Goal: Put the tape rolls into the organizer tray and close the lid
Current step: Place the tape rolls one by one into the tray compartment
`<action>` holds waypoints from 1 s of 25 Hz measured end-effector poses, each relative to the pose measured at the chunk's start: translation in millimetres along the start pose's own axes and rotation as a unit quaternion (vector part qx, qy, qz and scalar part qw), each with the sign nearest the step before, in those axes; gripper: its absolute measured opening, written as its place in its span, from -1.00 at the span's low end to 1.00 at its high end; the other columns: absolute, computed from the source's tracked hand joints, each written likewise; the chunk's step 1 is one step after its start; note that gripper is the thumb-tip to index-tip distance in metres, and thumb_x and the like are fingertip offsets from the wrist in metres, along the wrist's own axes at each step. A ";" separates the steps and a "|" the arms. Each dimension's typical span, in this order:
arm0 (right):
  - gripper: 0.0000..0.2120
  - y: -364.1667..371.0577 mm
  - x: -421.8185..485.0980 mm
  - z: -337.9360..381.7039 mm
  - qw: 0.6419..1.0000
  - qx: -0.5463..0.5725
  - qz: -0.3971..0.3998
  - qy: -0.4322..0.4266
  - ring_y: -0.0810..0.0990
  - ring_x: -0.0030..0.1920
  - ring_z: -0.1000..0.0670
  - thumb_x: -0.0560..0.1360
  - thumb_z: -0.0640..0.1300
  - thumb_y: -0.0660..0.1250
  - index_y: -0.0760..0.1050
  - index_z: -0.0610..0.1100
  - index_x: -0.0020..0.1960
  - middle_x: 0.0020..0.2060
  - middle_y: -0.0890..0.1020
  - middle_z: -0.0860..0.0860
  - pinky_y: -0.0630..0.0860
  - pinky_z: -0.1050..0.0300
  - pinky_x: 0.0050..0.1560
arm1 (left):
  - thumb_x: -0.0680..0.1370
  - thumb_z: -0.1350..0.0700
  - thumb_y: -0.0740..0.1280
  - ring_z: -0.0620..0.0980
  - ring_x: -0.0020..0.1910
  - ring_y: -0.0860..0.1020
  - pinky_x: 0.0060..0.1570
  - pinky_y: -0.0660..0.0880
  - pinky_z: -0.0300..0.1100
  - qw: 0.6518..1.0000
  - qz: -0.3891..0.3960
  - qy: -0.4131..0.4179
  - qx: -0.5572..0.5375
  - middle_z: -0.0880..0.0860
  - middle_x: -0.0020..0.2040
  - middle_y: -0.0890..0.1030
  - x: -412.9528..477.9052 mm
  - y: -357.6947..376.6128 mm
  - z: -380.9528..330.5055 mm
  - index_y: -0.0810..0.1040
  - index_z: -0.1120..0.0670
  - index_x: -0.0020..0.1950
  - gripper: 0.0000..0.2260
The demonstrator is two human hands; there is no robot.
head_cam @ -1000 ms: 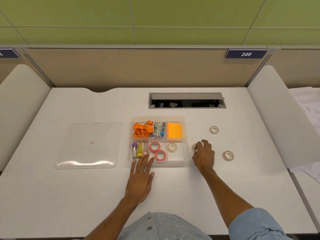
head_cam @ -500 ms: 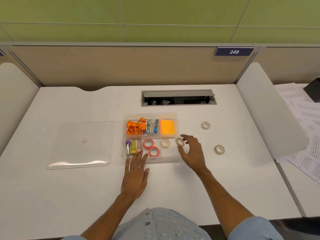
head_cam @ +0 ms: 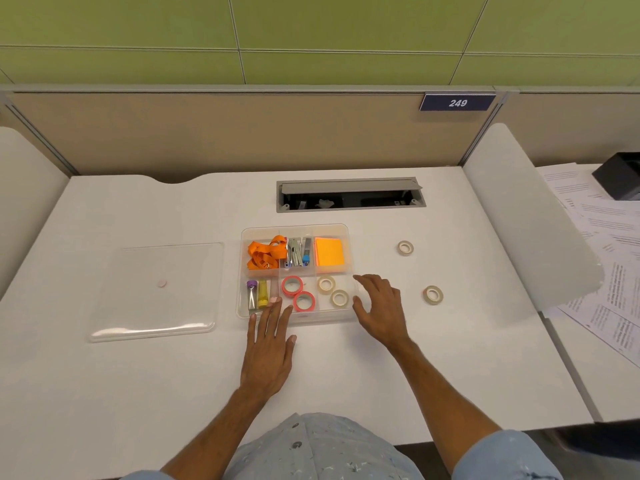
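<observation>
right hand [head_cam: 382, 308] hovers at the right wall of the organizer tray [head_cam: 346, 227], fingers spread, holding nothing. left hand [head_cam: 270, 344] lies flat on the bench [head_cam: 346, 368], fingers spread, tips against the tray's near edge. two cream tape rolls [head_cam: 332, 291] and two pink rolls [head_cam: 298, 294] sit in the near compartments. two cream rolls remain on the bench to the right, the far one [head_cam: 405, 248] and the near one [head_cam: 433, 295]. i judge the near one comes next; pinch it across the rim, since these small rings slide easily. the tray is clear rigid plastic; the lid [head_cam: 156, 292], clear and flat, lies left of it.
</observation>
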State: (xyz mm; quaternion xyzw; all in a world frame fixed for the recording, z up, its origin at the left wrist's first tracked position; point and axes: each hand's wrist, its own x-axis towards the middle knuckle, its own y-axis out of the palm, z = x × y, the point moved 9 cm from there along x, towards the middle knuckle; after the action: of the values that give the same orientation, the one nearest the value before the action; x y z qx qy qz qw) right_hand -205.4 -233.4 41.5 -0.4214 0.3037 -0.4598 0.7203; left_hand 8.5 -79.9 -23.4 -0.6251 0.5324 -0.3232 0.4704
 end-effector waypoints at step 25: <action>-0.55 -25.3 -2.7 -95.4 0.973 -0.057 -0.012 0.224 0.52 0.39 -0.17 0.66 -0.11 0.33 0.42 -0.08 0.53 0.35 0.54 -0.11 0.51 -0.12 0.32 | 0.69 -0.19 -0.03 0.15 0.73 0.14 0.71 0.09 0.30 0.999 -0.012 -0.008 0.029 0.10 0.73 0.20 0.9 0.7 -3.8 0.22 0.01 0.70 -0.40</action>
State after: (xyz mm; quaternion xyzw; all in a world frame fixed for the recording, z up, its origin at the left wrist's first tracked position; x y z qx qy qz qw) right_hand -295.4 -267.8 20.1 -0.3514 0.4777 -0.5335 0.6030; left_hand 5.0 -81.7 -22.8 -0.6204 0.5114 -0.3394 0.4883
